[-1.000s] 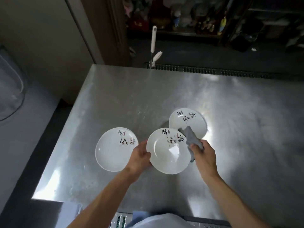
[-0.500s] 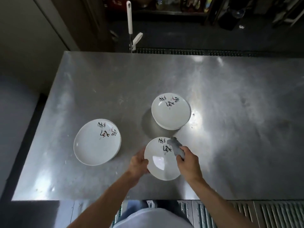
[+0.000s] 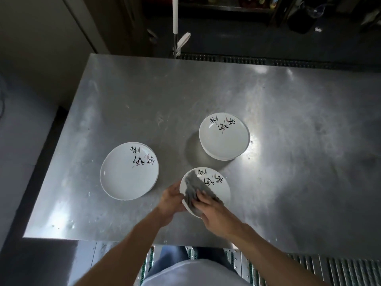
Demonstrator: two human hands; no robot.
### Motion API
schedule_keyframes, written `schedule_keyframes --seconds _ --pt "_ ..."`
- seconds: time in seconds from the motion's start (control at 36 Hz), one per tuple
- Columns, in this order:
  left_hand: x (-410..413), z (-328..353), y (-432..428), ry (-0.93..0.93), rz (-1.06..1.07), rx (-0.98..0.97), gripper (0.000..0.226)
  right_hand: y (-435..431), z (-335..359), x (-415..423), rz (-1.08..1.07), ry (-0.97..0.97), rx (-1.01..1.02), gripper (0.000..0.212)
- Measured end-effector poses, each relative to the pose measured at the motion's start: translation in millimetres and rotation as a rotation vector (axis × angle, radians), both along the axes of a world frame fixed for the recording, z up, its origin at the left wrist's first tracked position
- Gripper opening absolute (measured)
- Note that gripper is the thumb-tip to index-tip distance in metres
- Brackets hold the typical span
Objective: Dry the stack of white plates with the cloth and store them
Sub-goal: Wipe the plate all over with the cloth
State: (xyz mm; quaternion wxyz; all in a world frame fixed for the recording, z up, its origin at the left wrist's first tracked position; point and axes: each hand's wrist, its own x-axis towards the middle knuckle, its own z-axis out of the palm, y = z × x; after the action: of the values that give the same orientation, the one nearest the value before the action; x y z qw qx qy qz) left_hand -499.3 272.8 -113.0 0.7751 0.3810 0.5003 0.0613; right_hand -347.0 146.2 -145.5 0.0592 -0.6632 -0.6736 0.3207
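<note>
A white plate with black brush writing (image 3: 218, 189) is tilted up over the near part of the steel table. My left hand (image 3: 172, 200) grips its left rim. My right hand (image 3: 212, 209) presses a grey cloth (image 3: 192, 187) against the plate's left half, fingers spread on the cloth. Two stacks of the same white plates rest on the table: one at the left (image 3: 128, 171), one further back on the right (image 3: 224, 136).
The steel table (image 3: 288, 141) stretches wide to the right and back. A white-handled tool (image 3: 175, 23) stands beyond the far edge by a floor drain grate (image 3: 268, 61). A grated floor (image 3: 329, 269) lies below the near edge.
The cloth went from the plate's top right edge across to its left half, and my right hand spread out flat on it. The camera view shifted, so the table sits lower in the frame.
</note>
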Motion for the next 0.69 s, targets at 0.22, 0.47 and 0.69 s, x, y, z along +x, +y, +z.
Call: schedule_keyframes --seconds 0.22,0.47,0.69 --pt "-10 -3 1 -0.037 0.008 -0.014 0.056 14 1 22 -0.242 -0.072 -0.153 0.064" --pt "-12 -1 6 -0.023 0.000 0.042 0.041 38 9 -10 -0.037 0.050 0.014 0.062" --pt "-26 -8 -9 -0.012 0.091 -0.104 0.074 2 -1 19 -0.154 0.104 0.024 0.059"
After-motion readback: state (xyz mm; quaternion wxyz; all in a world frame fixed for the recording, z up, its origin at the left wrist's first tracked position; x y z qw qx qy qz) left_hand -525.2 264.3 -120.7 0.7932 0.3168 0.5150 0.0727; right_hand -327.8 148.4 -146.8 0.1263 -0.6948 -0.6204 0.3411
